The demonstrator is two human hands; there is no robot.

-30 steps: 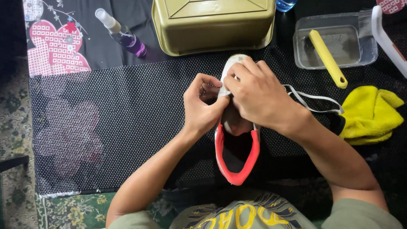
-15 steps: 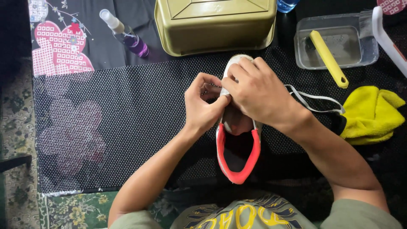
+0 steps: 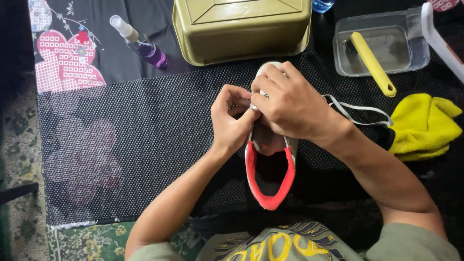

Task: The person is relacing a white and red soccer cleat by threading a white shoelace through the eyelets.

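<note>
- Little has shifted since the earlier frames: both hands stay bunched over the front half of the shoe, the fingers only slightly rearranged, and the things around them lie where they lay.
- Left hand (image 3: 233,118) is clenched at the shoe's left edge, its thumb and fingertips pinching something small near the eyelets; what they pinch is hidden behind the knuckles, so I cannot tell whether it is a lace end or the upper itself.
- Right hand (image 3: 290,104) lies over the toe and tongue area, fingers curled down and meeting the left fingertips, gripping the shoe from above.
- Shoe (image 3: 269,169), pale with a red collar lining, rests on the black dotted mat (image 3: 135,145), heel toward the person, toe toward the olive tub; its mouth gapes open and no lace crosses the visible part.
- White laces (image 3: 360,108) trail loose on the mat to the right of the wrist, apart from the shoe, so as I judge it the unlacing is done or nearly so, and any scrubbing looks yet to come.
- Yellow cloth (image 3: 423,125) lies crumpled to the right, untouched.
- Clear tray (image 3: 411,46) holds a yellow-handled brush (image 3: 372,63), also untouched.
- Upturned olive tub (image 3: 241,26) sits just beyond the toe; a small spray bottle (image 3: 140,43) of purple liquid lies on its side to the left.
</note>
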